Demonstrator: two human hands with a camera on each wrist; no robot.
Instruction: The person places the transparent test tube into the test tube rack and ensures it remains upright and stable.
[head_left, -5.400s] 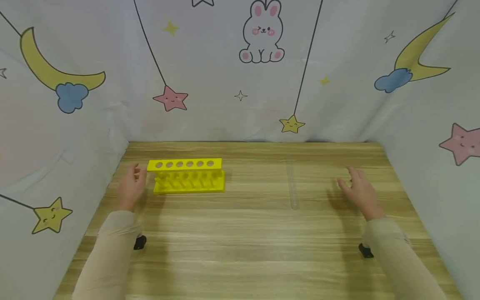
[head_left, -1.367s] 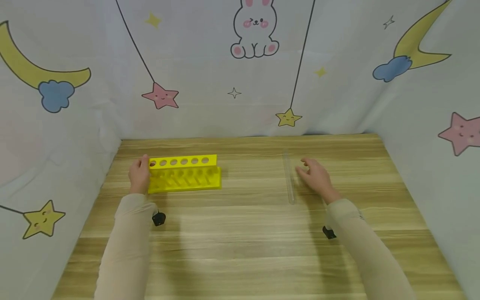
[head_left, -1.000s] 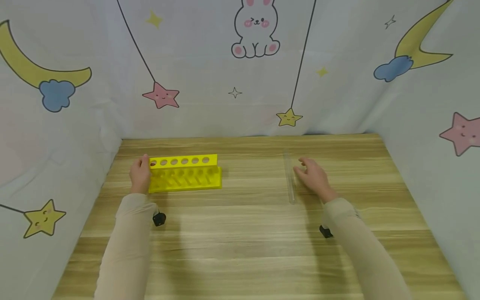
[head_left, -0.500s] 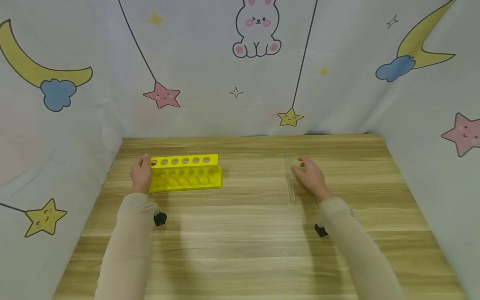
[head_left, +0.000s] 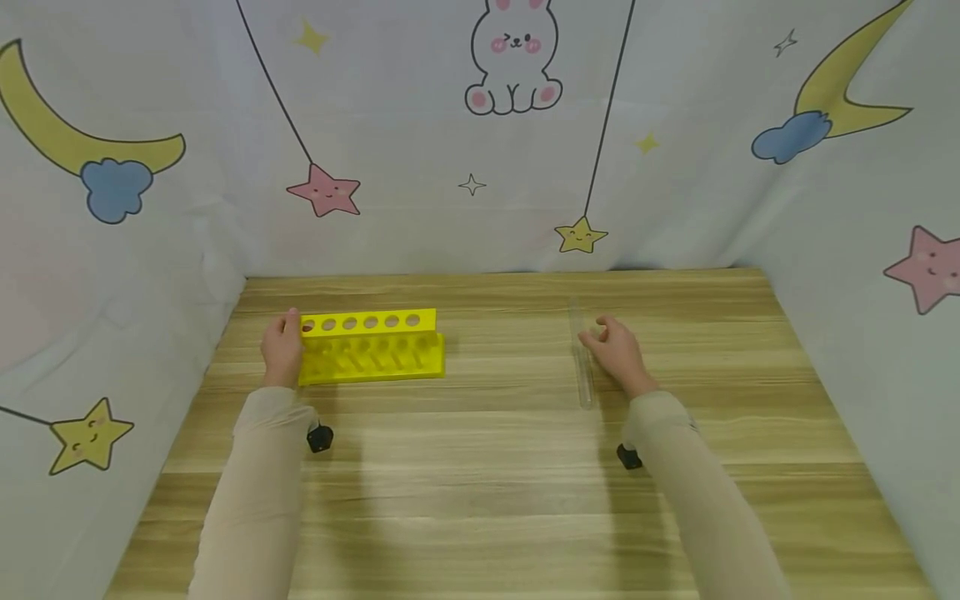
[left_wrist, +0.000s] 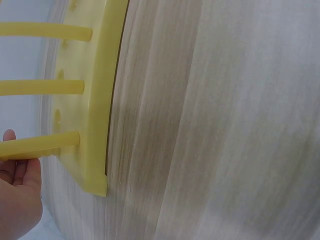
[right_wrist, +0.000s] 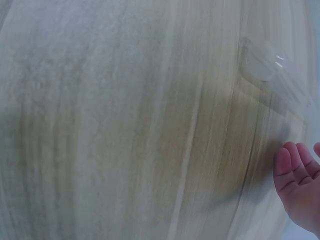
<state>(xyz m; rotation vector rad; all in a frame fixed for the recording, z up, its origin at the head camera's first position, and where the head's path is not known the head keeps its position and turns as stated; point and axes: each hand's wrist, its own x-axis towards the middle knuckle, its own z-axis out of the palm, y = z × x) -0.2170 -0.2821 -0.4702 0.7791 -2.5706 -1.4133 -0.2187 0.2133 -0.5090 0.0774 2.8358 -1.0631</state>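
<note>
A yellow test tube rack [head_left: 375, 368] with a row of round holes stands at the left of the table. My left hand [head_left: 282, 350] grips its left end; in the left wrist view, the fingers and thumb of that hand [left_wrist: 19, 206] close on the rack's end by a yellow post [left_wrist: 42, 145]. A clear test tube [head_left: 585, 385] lies lengthwise on the table, right of centre. Just right of the tube hovers my right hand [head_left: 621, 357], thumb and fingers apart and loosely bent. In the right wrist view, a gap shows between the hand [right_wrist: 300, 192] and the tube [right_wrist: 272, 72].
The wood-grain table [head_left: 480, 483] ends at a white cloth [head_left: 420, 225] printed with stars, moons and a rabbit at the back and sides. A small black wrist camera [head_left: 320, 438] sits under the left sleeve, another black camera [head_left: 629, 457] under the right.
My left hand has moved from beside the rack onto its left end, and the rack sits slightly turned. My right hand has come leftward, close to the test tube, which stays put.
</note>
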